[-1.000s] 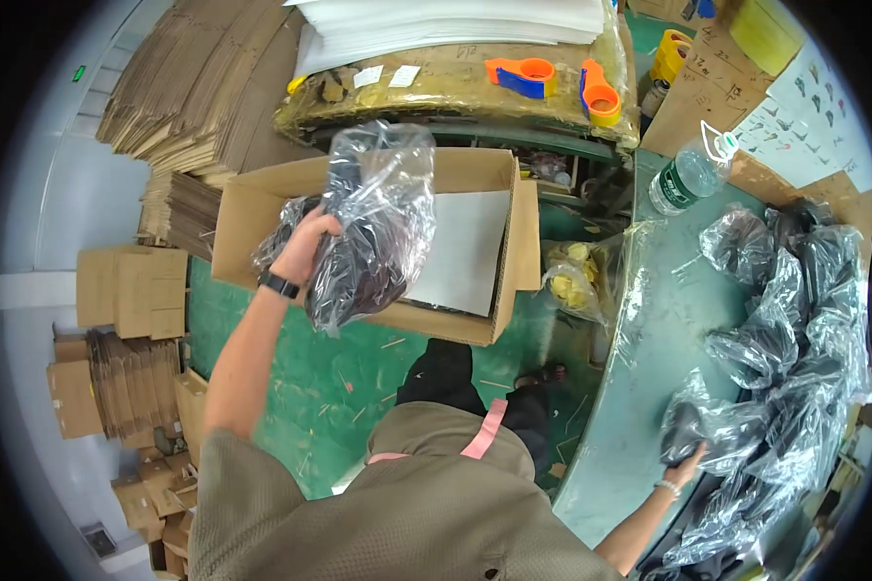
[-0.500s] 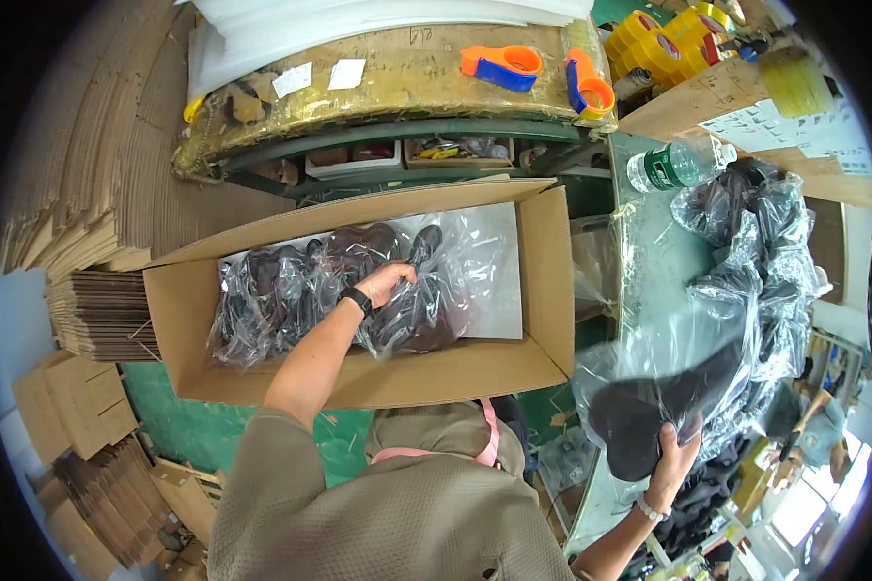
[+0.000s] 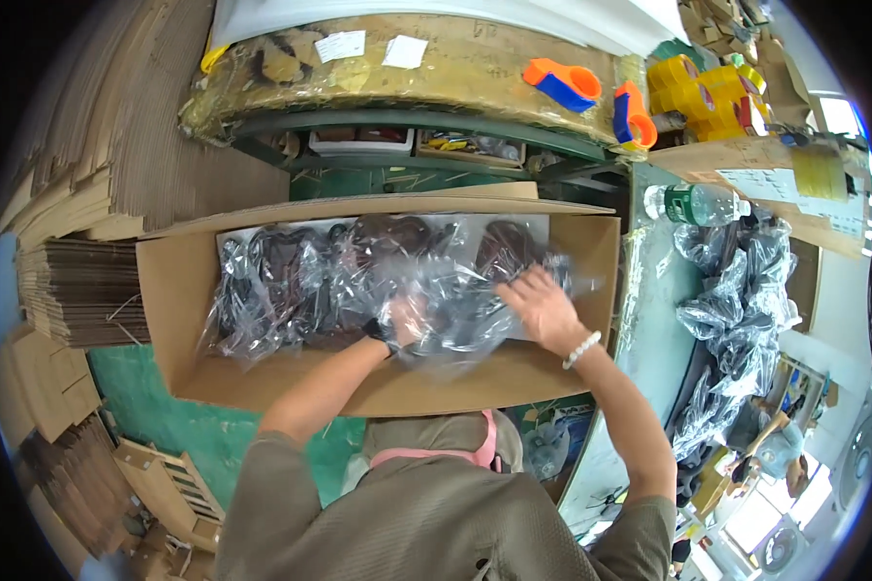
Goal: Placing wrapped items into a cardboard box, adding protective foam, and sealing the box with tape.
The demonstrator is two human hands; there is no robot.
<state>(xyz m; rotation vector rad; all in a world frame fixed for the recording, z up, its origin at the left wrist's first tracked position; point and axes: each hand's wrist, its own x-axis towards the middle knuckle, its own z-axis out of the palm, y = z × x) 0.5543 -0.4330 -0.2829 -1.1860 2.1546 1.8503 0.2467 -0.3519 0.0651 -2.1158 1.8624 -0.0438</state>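
Settling bags into a box.
The right hand rests on the bag at the box's 2 o'clock, fingers loosely spread; the left hand, nearer 5 o'clock, is blurred, grip unclear. Placing seems in hand; the next move would call for clean release. More bags lie on the worktop at 3 o'clock.

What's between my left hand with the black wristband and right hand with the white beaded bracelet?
In the head view, crumpled clear plastic bagging lies between your left hand and right hand, inside the brown cardboard box.
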